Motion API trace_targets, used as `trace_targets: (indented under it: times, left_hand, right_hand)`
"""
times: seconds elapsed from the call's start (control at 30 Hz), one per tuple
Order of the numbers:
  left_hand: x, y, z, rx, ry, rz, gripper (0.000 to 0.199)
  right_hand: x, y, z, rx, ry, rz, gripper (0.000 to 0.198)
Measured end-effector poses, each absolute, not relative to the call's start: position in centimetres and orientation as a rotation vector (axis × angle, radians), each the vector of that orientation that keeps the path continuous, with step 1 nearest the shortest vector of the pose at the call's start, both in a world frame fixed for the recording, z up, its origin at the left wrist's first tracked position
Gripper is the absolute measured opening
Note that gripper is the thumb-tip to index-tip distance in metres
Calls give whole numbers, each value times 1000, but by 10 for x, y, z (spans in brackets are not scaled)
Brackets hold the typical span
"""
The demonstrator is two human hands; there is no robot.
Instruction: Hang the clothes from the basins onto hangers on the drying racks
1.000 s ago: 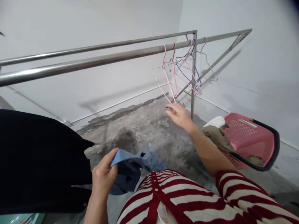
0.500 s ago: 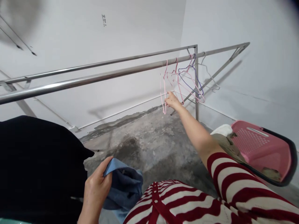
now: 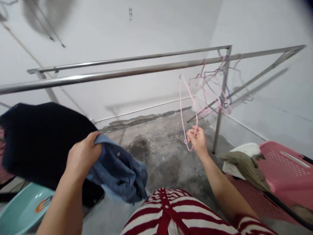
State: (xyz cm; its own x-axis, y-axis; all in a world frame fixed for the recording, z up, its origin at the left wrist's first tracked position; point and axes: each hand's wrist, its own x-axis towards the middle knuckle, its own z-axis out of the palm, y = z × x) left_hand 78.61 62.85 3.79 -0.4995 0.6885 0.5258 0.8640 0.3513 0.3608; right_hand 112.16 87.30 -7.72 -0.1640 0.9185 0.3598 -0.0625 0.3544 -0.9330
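Wide gap between denim garment (image 3: pixel 122 173), pink hanger (image 3: pixel 181 111); rail (image 3: pixel 122 73) above

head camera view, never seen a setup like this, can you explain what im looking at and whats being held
There's no machine here: one camera, worn on a person's head, looks forward and down at their bare hands. The left hand grips a blue garment. The right hand holds a pink hanger. Ahead runs a metal rail, with more hangers towards its right end. Below is a grey, stained floor. At the right is a pink basket with clothes in it; at the left, a large dark cloth and a pale green basin.
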Motion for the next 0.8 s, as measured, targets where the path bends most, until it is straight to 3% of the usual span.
trace_targets:
  times: [0.1,0.23,0.47,0.63,0.8]
  left_hand:
    - [789,651,53,-1182,-2531,-524,30]
    - [788,681,56,-1183,-2612,-557,19]
    - [809,710,44,-1265,-2675,-489,30]
    - [849,703,31,-1385,-2533,-333,24]
    - [889,665,-14,-1558,-2504,-234,33]
  right_hand:
    - [1135,841,-96,-835,-1447,1245,44]
    - [1146,819,-94,-871,-1641,1432,32]
    - [1127,793,-73,-735,-1761,1896,33]
    - [1055,794,-87,-765,-1769,1838,33]
    - [1036,798,-105,-809,-1611,1680,31]
